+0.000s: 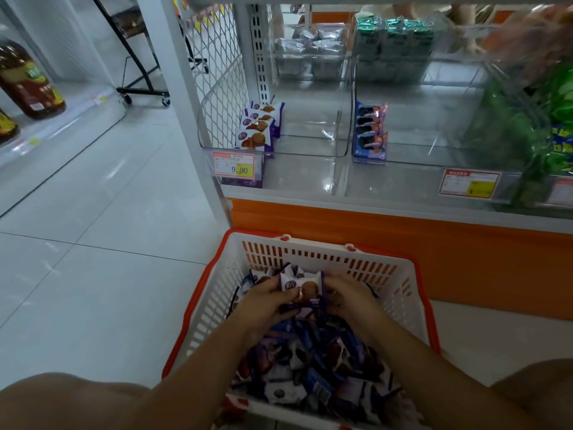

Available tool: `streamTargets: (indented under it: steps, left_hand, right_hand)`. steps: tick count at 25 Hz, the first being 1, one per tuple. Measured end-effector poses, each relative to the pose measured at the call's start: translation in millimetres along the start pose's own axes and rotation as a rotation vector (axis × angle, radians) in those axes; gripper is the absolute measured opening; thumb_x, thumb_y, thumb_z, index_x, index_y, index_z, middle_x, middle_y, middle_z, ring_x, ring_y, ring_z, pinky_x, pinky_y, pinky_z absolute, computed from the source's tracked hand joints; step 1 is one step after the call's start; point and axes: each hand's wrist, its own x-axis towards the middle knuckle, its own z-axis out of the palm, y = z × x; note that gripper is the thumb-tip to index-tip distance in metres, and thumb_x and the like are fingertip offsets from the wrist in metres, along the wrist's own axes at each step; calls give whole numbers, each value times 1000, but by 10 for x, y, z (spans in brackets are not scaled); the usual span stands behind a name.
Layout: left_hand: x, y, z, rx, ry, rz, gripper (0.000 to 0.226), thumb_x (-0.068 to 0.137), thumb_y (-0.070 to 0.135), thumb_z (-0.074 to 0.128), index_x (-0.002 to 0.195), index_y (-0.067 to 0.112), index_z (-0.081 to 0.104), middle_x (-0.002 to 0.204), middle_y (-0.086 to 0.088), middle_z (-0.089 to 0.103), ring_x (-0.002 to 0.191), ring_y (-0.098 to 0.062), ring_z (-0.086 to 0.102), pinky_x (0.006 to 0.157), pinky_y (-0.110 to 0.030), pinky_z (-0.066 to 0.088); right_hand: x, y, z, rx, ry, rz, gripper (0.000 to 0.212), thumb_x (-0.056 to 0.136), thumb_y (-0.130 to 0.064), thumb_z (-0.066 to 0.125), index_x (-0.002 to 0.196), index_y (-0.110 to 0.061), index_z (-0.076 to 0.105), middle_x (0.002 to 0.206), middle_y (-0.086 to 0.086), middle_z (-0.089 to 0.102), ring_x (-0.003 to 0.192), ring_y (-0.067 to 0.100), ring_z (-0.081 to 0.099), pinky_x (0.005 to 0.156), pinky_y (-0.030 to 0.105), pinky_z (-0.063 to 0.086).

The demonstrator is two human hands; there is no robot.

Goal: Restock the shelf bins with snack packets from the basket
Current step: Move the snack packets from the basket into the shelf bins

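Note:
A white basket (384, 274) with an orange rim stands on the floor below the shelf, full of purple, blue and white snack packets (313, 364). Over it, my left hand (266, 302) and my right hand (347, 302) together hold a small stack of purple wafer packets (305, 287), fingers curled round its two ends. On the shelf, the clear left bin (310, 141) holds a short row of the same purple wafer packets (259, 131) at its left side. The clear bin (434, 150) to its right holds a few blue cookie packets (370, 131).
A price tag reading 9.90 (233, 167) hangs on the left bin's front. Green packets (539, 125) fill a bin at the right. Upper bins hold silver packets (310, 45) and teal packets (393, 35). An orange shelf base (403, 243) stands behind the basket. Bottles (28, 79) line the left aisle.

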Motion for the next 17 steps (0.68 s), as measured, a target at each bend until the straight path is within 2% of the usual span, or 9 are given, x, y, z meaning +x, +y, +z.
streamTargets:
  steps: [3,6,9,10,12,14,15,16,17]
  left_hand:
    - [-38,22,-2,-5,-10,3,21,93,6,61,112,14,66,109,-4,73,105,-21,67,85,-31,57]
    - [-138,144,10,35,-22,42,22,92,8,63,113,13,67,108,-6,73,104,-21,68,91,-36,56]
    - [-295,544,26,138,-43,184,21,91,10,65,112,12,69,104,-5,75,99,-19,70,88,-35,57]
    - [-365,731,19,159,-42,246,21,91,10,65,111,12,69,104,-6,74,98,-19,71,87,-34,57]
    - [-521,1160,-4,185,-30,403,24,90,13,66,114,15,68,106,-5,74,98,-19,71,88,-36,57]
    - [-679,1533,11,220,23,581,27,90,25,65,118,26,65,107,7,73,99,-10,70,88,-31,56]
    - [-732,1685,-9,279,73,690,30,92,31,63,121,35,61,109,18,70,99,1,66,85,-20,54]
    - [-749,1806,-49,401,158,791,33,93,36,59,125,44,54,112,31,63,99,12,60,85,-10,47]
    - [-734,1908,-117,567,265,868,38,95,40,55,131,49,45,118,39,51,104,19,50,90,-7,39]
  right_hand:
    - [-67,-40,34,-35,-35,-39,19,92,-24,65,108,-14,69,100,4,74,93,23,70,83,37,57]
    - [-130,-94,93,-41,-34,-71,21,90,-18,66,108,-9,69,102,8,74,91,23,72,83,37,58]
    - [-266,-433,221,-57,-20,-180,17,89,-22,67,104,-16,69,99,5,74,92,22,72,87,42,57]
    - [-360,-611,296,-102,-8,-245,15,88,-24,67,103,-21,68,99,2,74,91,18,72,85,38,58]
    - [-555,-1079,494,-271,35,-416,19,87,-27,69,103,-32,63,98,-6,71,86,5,69,73,21,56]
    - [-716,-1567,670,-387,96,-576,25,87,-28,68,107,-38,58,96,-15,66,84,-2,64,65,13,51]
    - [-699,-1816,751,-399,119,-644,26,87,-27,67,108,-39,57,95,-17,64,84,-3,62,65,13,49]
    - [-607,-2056,814,-379,151,-706,27,88,-26,68,109,-37,57,94,-17,63,83,-2,61,65,14,46]
    - [-463,-2306,896,-346,199,-749,27,87,-24,69,110,-33,57,92,-16,62,80,-1,59,63,13,44]
